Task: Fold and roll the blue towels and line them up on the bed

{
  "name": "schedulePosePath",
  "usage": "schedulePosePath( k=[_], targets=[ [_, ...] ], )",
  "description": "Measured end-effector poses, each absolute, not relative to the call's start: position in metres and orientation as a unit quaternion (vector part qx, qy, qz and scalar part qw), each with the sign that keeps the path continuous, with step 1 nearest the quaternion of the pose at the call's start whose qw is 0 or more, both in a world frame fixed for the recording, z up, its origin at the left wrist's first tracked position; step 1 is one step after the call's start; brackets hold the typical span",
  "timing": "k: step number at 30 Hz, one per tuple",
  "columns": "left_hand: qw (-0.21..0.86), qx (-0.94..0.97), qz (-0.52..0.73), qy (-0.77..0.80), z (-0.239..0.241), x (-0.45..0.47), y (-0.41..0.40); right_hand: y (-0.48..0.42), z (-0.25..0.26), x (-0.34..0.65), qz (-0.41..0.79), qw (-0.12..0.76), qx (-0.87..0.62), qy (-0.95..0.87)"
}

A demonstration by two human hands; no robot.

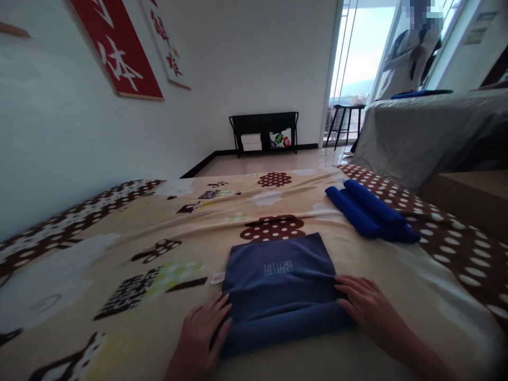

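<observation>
A dark blue towel [278, 280] with white lettering "HAPPY LIFE", upside down from here, lies on a patterned blanket [214, 227]. Its near part is rolled into a thick band, while the far part stays flat. My left hand [204, 330] grips the left end of the roll, fingers above and thumb nearer me. At the opposite side, my right hand [369, 304] holds the towel's right edge by the roll, fingertips against the fabric. A small white label [217, 278] sticks out on the left. Farther right lie bright blue rolled cloths [369, 214].
Brown polka-dot borders run along both sides of the blanket. A cardboard box [472, 190] and a covered table [420, 121] stand to the right. A person [410, 63] is behind that table, near a black stool [345, 119]. A black rack [264, 129] stands against the far wall.
</observation>
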State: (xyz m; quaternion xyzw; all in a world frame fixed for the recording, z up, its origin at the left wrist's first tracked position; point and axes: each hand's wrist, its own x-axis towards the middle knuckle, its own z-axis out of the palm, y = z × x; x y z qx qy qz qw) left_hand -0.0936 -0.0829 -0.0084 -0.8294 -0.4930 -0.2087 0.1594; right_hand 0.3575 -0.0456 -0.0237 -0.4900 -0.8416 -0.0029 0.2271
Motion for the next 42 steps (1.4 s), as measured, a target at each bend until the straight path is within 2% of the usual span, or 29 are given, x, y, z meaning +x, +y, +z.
schedulePosePath(
  k=[3,5,8,11,17,22,26,33,35,38,40,42],
  targets=[
    [0.067,-0.799,-0.249,-0.543,0.009,-0.088,-0.029,0.009,-0.014,0.345,0.043,0.264,-0.525,-0.808],
    [0.043,-0.792,-0.248,-0.557,0.016,-0.087,0.018,0.052,-0.013,0.337,0.047,0.272,-0.552,-0.787],
    [0.007,-0.798,-0.235,-0.556,0.014,-0.091,0.076,0.103,-0.019,0.334,0.061,0.263,-0.567,-0.778],
    [-0.032,-0.801,-0.238,-0.548,0.004,-0.097,0.098,0.124,-0.027,0.336,0.083,0.259,-0.555,-0.786],
    [-0.063,-0.787,-0.265,-0.554,-0.005,-0.107,0.088,0.126,-0.039,0.343,0.109,0.284,-0.563,-0.768],
    [-0.016,-0.754,-0.302,-0.583,-0.006,-0.102,0.093,0.13,-0.044,0.344,0.099,0.304,-0.602,-0.732],
    [0.012,-0.747,-0.286,-0.6,-0.01,-0.099,0.099,0.133,-0.046,0.344,0.083,0.297,-0.607,-0.733],
    [0.051,-0.769,-0.259,-0.581,0.009,-0.081,0.081,0.109,-0.012,0.325,0.033,0.307,-0.556,-0.772],
    [0.03,-0.829,-0.209,-0.517,0.016,-0.065,0.067,0.093,-0.003,0.31,0.052,0.267,-0.47,-0.839],
    [0.005,-0.892,-0.112,-0.438,0.011,-0.049,0.057,0.081,-0.004,0.296,0.091,0.151,-0.371,-0.912],
    [0.016,-0.891,-0.096,-0.443,0.002,-0.052,0.06,0.084,-0.01,0.3,0.084,0.124,-0.397,-0.906],
    [0.04,-0.867,-0.119,-0.481,-0.004,-0.066,0.065,0.089,-0.014,0.314,0.065,0.138,-0.449,-0.88]
  ],
)
